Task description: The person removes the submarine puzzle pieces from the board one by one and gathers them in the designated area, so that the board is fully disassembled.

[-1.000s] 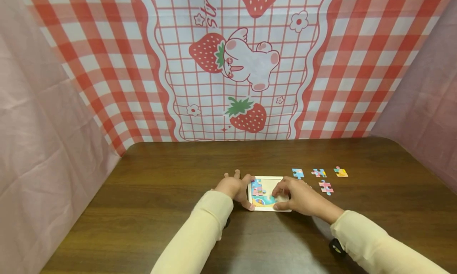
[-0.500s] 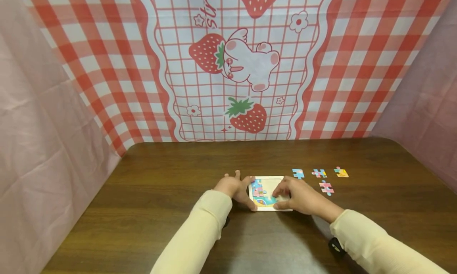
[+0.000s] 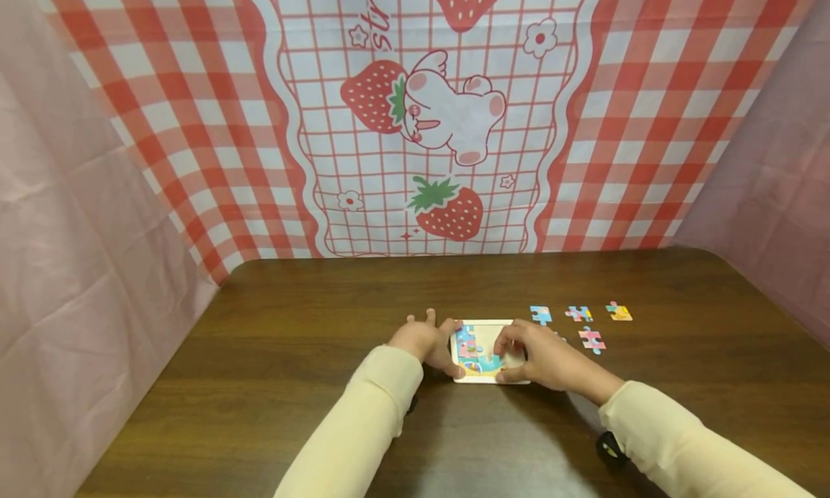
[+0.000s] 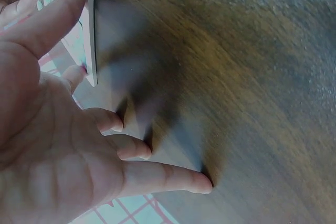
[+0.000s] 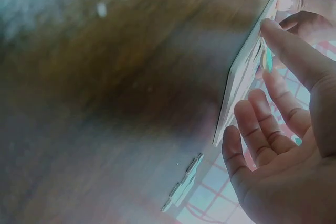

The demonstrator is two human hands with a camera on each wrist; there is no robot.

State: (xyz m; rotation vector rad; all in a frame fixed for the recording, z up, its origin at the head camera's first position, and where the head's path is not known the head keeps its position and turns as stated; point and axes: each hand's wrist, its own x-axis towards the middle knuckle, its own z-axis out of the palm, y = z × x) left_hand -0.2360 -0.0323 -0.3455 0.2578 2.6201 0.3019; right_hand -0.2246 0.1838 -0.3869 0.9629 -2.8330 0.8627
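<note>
A shallow puzzle tray [image 3: 483,323] with a pale rim lies flat on the table. Blue and pink jigsaw pieces [image 3: 466,341] sit along its left side. My left hand [image 3: 418,341] touches the tray's left rim with thumb and index finger; in the left wrist view the other fingers [image 4: 167,178] stretch out to the tabletop. Over the tray's right part, my right hand [image 3: 543,352] pinches a teal puzzle piece [image 5: 269,59] between thumb and index finger, low at the near side. Its other fingers are loosely bent. The right hand hides part of the tray.
Several loose puzzle pieces lie beyond the right hand: a blue one [image 3: 541,314], a multicoloured one [image 3: 579,313], a yellow one [image 3: 619,312] and a pink one [image 3: 591,340]. Another is mostly hidden by the hand. A strawberry-print cloth [image 3: 447,138] hangs behind the wooden table [image 3: 292,318].
Both hands stay nearly where they were. The tray shifts very slightly under them, and the right hand keeps pinching the teal puzzle piece.
</note>
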